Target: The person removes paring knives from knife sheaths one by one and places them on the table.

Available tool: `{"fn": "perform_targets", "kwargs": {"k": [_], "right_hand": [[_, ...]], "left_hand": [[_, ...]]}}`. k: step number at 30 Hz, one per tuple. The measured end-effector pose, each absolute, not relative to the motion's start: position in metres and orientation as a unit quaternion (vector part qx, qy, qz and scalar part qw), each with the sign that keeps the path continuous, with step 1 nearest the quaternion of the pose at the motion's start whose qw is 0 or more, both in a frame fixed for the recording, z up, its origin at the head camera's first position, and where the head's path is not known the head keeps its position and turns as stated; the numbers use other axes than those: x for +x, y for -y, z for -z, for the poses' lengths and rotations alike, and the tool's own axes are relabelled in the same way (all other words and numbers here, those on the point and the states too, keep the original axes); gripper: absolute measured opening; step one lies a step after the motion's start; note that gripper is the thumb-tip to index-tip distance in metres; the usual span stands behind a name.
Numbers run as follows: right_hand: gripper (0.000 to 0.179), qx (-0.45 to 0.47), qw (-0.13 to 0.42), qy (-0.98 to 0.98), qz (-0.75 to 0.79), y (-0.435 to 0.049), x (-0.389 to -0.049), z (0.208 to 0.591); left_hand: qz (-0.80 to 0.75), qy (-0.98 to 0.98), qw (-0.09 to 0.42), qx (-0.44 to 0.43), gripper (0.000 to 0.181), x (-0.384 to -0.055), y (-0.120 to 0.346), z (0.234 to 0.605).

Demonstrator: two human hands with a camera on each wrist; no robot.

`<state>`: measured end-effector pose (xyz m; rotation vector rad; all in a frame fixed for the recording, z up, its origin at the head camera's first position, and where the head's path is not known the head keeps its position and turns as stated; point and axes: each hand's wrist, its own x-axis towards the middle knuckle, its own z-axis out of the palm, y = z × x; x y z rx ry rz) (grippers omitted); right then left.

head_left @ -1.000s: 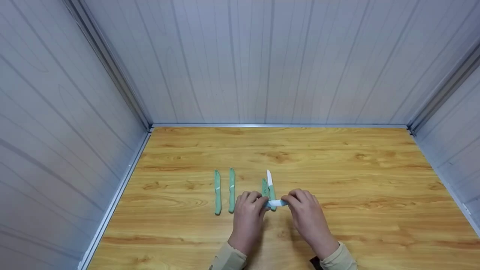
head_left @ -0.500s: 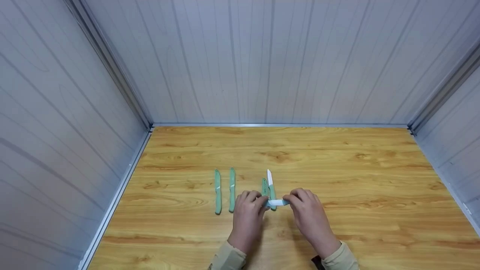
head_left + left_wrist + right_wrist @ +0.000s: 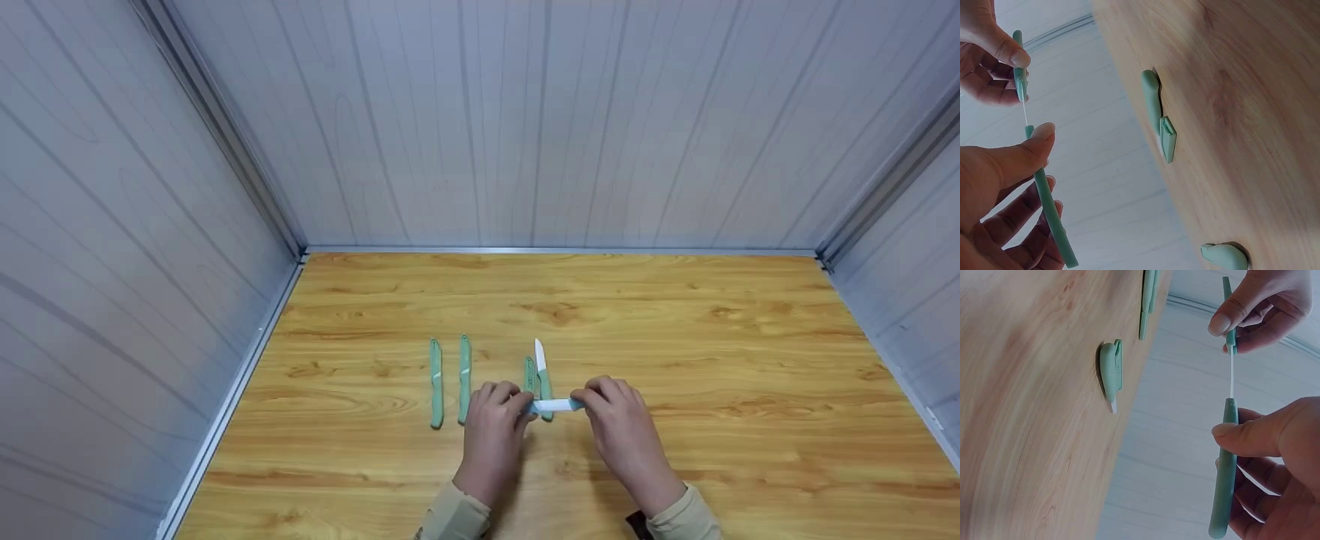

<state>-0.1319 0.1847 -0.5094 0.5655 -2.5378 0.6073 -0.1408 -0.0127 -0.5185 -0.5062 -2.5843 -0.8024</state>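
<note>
Both hands hold a small paring knife above the table. My right hand point(image 3: 622, 439) grips its rounded green handle point(image 3: 1223, 484). Between the hands a bare stretch of white blade point(image 3: 555, 405) shows. A slim green sheath point(image 3: 1051, 208) is pinched between thumb and fingers of my left hand point(image 3: 491, 439); the blade's tip end is hidden at its mouth. Just beyond the hands, a second knife point(image 3: 541, 356) lies on the table, its white blade bare. Close along its left side lies another green sheath point(image 3: 529, 371), partly covered by my left fingers in the head view.
Two green knives in their sheaths, one outer point(image 3: 436, 386) and one inner point(image 3: 464, 379), lie side by side left of my left hand. Pale panel walls point(image 3: 487, 127) enclose the wood-grain table point(image 3: 712, 360) at the back and both sides.
My right hand has shifted slightly right, away from my left hand. More of the white blade shows between handle and sheath. The knives on the table have stayed put.
</note>
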Motion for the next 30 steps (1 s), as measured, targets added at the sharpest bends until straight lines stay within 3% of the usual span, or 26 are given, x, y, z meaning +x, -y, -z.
{"fn": "perform_targets", "kwargs": {"k": [30], "right_hand": [[0.025, 0.171, 0.218, 0.937, -0.213, -0.196, -0.130, 0.511]], "left_hand": [[0.344, 0.902, 0.197, -0.173, 0.016, -0.141, 0.023, 0.528]]}}
